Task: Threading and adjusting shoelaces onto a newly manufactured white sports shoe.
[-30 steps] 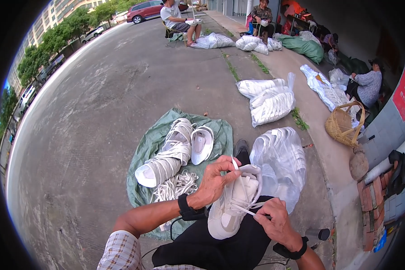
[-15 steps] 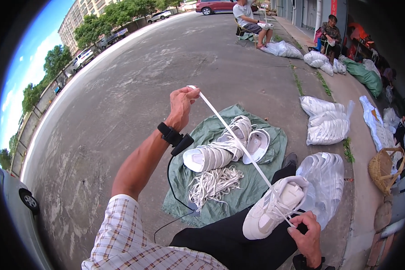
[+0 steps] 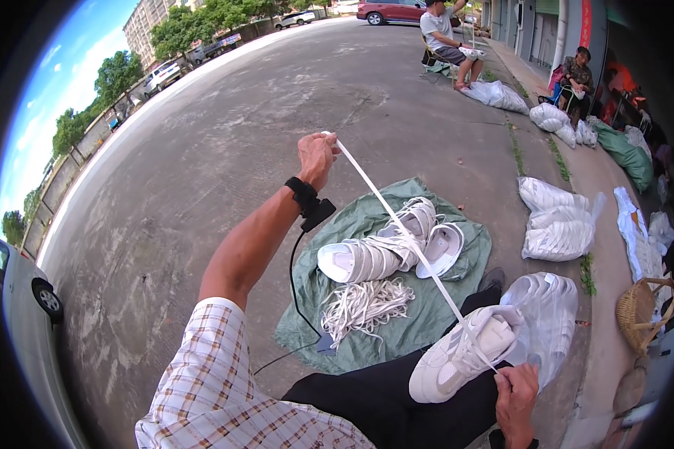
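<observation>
A white sneaker [image 3: 453, 363] rests on my dark-trousered leg, its opening facing away to the right. Up and to the left, my left hand [image 3: 318, 159] is closed on one end of a flat white shoelace [image 3: 386, 206]. The lace runs taut from there down across the sneaker. Beside the shoe's lower right side, my right hand [image 3: 517, 396] pinches the lace's other part close to the eyelets. On a green cloth [image 3: 464, 277] lie a pile of loose white laces [image 3: 367, 310] and several nested white shoes [image 3: 359, 260].
Clear plastic bags of white shoes [image 3: 558, 224] stand to the right, one [image 3: 547, 314] close to my leg. A wicker basket [image 3: 640, 318] sits at the far right. Two people sit on chairs farther off. A black cable [image 3: 296, 288] hangs from my left wrist strap.
My right hand has shifted slightly and its fingers have closed more tightly by the sneaker. The left hand still holds the lace stretched. The whole view has swung a little to the left.
</observation>
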### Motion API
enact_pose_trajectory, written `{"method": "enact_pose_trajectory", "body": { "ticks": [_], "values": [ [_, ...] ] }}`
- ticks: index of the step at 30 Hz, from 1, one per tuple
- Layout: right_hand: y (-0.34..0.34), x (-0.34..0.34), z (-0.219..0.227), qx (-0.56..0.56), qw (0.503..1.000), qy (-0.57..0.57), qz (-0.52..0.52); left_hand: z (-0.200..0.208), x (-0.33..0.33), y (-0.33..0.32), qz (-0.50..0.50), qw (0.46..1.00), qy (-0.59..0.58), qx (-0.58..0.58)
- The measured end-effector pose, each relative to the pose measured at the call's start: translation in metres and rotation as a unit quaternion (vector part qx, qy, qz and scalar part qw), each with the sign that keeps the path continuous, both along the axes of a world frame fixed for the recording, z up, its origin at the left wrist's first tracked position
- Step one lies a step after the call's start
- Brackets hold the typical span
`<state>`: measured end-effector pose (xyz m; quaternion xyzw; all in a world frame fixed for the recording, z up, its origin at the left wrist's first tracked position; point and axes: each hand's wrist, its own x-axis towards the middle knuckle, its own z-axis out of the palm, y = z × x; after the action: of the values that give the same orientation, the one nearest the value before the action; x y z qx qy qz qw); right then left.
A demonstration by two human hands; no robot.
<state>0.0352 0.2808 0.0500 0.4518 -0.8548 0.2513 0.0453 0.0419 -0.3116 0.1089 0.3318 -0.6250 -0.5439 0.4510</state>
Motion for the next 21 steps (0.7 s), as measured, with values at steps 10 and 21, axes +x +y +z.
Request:
{"method": "enact_pose_trajectory", "body": {
  "ticks": [10,21],
  "values": [
    [0.159,0.010,-0.010,0.047,0.983,0.080,-0.158,-0.027,0.004,0.006,0.016,0.983,-0.025,0.184],
    [0.326,0.016,-0.087,0.142,0.834,0.109,-0.522,-0.079,0.012,-0.012,-0.007,0.944,-0.011,0.331]
  ]
}}
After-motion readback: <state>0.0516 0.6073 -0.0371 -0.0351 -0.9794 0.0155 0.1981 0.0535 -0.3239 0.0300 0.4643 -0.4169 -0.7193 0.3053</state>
